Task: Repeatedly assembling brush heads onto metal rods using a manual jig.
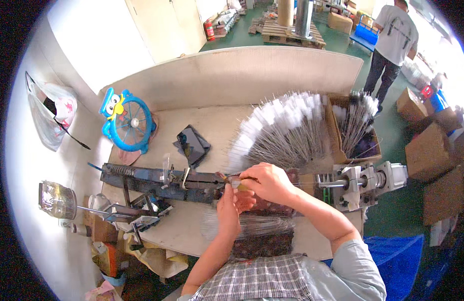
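My left hand (229,208) and my right hand (268,182) meet over the middle of the bench, beside the end of a long dark metal rail (156,181). Both hands have their fingers closed around a small pale piece whose kind I cannot make out. Just below them lies a bundle of thin straight wires (249,226), partly hidden by my left forearm. To the right of my hands a steel shaft (336,184) sticks out of a clamped machine head (362,183). A large fan of white-bristled wire brushes (287,125) spreads beyond my right hand.
A cardboard box (337,133) holding more brushes stands at the back right. A blue cartoon-shaped fan (134,123), dark glasses on a dark flat case (193,143) and a low back panel (232,75) are beyond the rail. At far right, a person (395,40) stands near cartons (430,155).
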The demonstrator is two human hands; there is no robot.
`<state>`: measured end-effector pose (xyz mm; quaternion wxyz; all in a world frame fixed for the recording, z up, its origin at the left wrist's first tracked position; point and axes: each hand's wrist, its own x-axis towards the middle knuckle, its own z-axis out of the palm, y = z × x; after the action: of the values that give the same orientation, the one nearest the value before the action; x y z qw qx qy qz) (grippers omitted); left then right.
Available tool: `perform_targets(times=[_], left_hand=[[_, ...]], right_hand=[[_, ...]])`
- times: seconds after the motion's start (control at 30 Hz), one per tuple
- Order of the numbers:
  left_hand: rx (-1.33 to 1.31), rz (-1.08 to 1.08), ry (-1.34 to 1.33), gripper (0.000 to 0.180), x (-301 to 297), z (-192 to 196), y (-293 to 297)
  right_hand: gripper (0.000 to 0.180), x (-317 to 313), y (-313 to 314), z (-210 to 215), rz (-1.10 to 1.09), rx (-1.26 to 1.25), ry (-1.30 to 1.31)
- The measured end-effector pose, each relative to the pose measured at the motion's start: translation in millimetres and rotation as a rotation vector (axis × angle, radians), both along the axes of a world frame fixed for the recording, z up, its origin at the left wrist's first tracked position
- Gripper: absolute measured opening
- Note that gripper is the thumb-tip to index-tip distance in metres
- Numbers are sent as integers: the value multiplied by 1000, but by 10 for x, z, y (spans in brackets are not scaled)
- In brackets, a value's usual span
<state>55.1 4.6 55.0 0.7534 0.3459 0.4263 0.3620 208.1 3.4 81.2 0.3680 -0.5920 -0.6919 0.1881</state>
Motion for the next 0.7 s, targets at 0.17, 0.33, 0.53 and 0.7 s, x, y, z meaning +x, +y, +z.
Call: perform_targets(times=[0.17, 0.33, 0.53, 0.7], left_hand=[[-156, 205, -271, 43, 66, -13, 28], [-127, 292, -383, 30, 77, -38, -14], [-76, 280, -370, 14, 151, -38, -51], [-58, 358, -334, 10, 166, -46, -33]], right_hand=[[26, -192, -125, 154, -109, 134, -186], [31, -323, -101, 54, -186, 254, -299], [30, -163, -166, -15, -121, 388, -255], [28, -112, -179, -41, -83, 411, -261]])
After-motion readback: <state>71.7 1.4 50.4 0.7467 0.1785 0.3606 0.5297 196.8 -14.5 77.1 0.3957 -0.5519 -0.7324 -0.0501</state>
